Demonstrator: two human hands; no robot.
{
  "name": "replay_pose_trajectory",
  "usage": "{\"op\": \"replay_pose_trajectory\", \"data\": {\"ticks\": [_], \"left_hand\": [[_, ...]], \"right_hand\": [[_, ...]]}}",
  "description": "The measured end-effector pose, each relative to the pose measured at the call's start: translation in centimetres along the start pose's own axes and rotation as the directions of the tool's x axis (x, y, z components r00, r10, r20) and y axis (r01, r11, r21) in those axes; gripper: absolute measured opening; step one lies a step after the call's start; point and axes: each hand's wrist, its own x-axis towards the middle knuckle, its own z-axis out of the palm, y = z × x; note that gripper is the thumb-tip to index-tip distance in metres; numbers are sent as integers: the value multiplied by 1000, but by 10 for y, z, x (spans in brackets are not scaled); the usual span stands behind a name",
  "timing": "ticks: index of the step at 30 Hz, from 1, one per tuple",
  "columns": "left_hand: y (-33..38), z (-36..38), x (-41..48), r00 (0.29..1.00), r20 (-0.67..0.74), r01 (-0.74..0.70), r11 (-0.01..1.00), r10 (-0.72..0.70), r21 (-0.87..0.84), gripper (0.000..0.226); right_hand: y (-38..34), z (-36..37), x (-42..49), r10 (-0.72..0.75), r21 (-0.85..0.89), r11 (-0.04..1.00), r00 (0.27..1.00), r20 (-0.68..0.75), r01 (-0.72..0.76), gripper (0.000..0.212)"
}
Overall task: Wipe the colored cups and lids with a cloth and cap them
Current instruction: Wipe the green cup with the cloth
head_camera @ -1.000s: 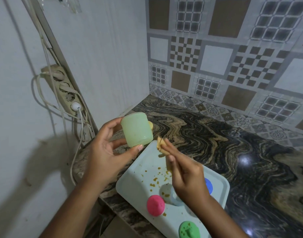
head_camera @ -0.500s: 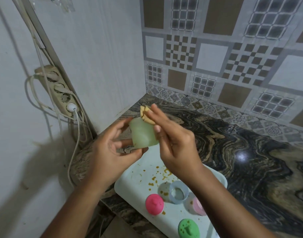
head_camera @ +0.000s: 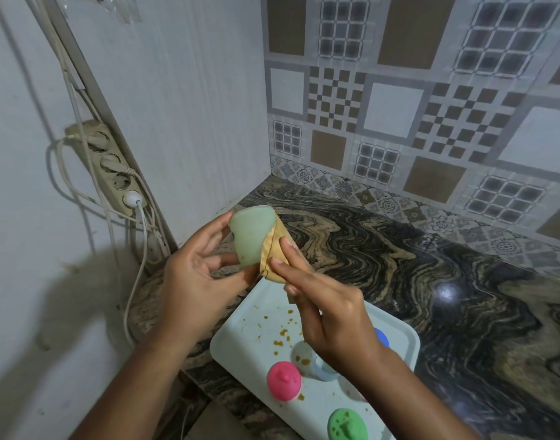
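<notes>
Open dark marbled stone counter point(head_camera: 462, 281) spreads toward the back and right edges, while the pale plastic tray point(head_camera: 240, 338) holding domed coloured lids point(head_camera: 284, 380) blocks the front-left edge.

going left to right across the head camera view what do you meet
power strip → left hand → green cup → cloth → right hand → blue lid

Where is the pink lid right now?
In the head view the pink lid stands low centre on the white tray, beside the pale blue cup, with the green lid nearer the camera to its right.
</notes>
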Motion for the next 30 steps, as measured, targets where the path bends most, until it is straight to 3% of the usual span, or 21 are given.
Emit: {"op": "replay_pose_trajectory", "data": {"ticks": [5,8,11,17,24,30], "left_hand": [[4,0,2,1000,-23,-17,1000,16,-5,77],[4,1,-2,1000,14,-8,999,9,-38,73],[1,2,-5,999,37,-18,999,19,-32,78],[3,9,-11,1000,29,-2,1000,2,-9,86],[6,10,-12,1000,6,-14,1000,14,6,81],[1,3,-10,999,-36,-5,1000,3,-29,80]], "right_hand": [[5,-3,-31,72,1,997,997,40,-72,31],[10,-8,-31,218,76,974,974,-66,-213,30],[10,-17,-13,278,106,959,949,-150,-264,33],[-1,-23,30,222,152,969,954,-200,-193,33],[-3,-4,41,119,69,991,991,-61,-114,33],[-5,4,24,57,0,998,998,-35,-57,35]]}}
